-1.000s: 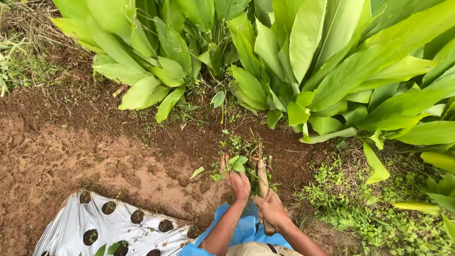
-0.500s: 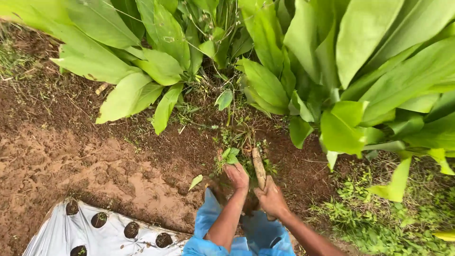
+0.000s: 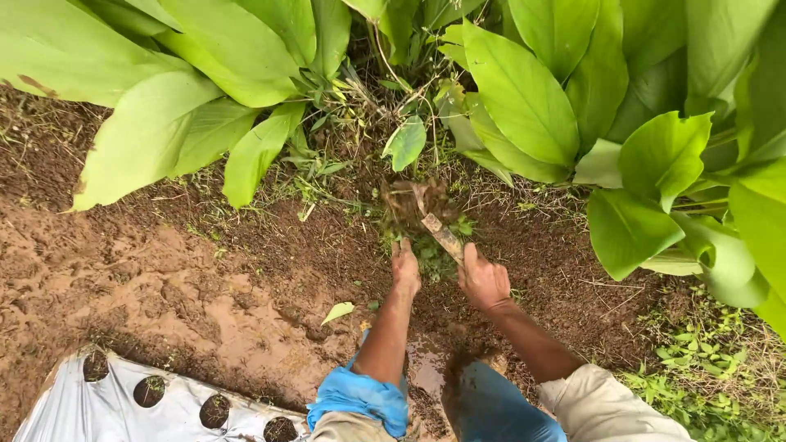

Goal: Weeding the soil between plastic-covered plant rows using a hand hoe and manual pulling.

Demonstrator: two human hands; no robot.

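The digging tool [image 3: 432,223] shows only a short pale wooden handle rising from the right hand [image 3: 483,281]; its head is a brown blur of flung soil, so its shape cannot be told. The right hand is clamped around the handle. The left hand [image 3: 405,266] reaches into the small weeds [image 3: 426,250] just beside it; whether its fingers grip them cannot be made out. Both forearms are cut off at the bottom edge, near a blue cloth [image 3: 360,397]. Broad green leaves [image 3: 524,98] overhang the spot from above and the right. The ground is wet brown soil [image 3: 164,278], with a silver plastic sheet [image 3: 106,405] punched with round holes at lower left
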